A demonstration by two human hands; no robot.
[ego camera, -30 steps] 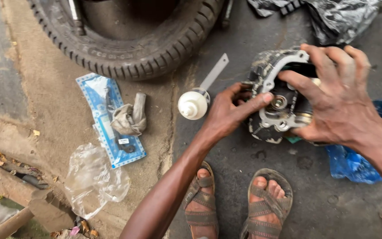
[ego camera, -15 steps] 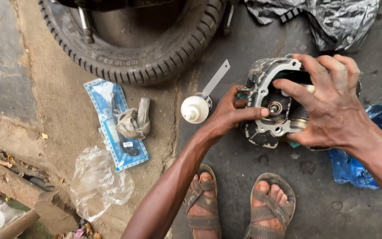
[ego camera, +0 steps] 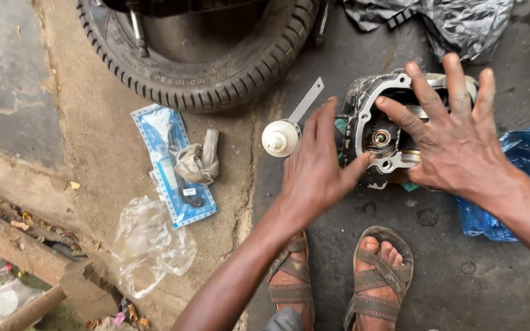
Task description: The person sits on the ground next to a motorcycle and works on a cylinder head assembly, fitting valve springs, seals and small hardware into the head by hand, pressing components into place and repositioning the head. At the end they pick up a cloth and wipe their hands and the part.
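Upper right of centre: a grey metal engine casing (ego camera: 394, 132) lies on the dark floor (ego camera: 461, 270), with the right hand (ego camera: 455, 144) spread flat over it, fingers released. The left hand (ego camera: 314, 168), at centre, is also loose and grasps nothing, its thumb tip touching the casing's left edge. Just left lies a white round-headed tool (ego camera: 282, 135); a tyre (ego camera: 216, 61) fills the top.

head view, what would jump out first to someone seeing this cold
Two bare hands dominate: the right hand spreads flat over a grimy silver metal engine casing on the dark ground, while the left hand touches its left edge. Behind them lies a big black rubber tyre, top centre. A blue flat plastic packet with a crumpled grey rag sits left.
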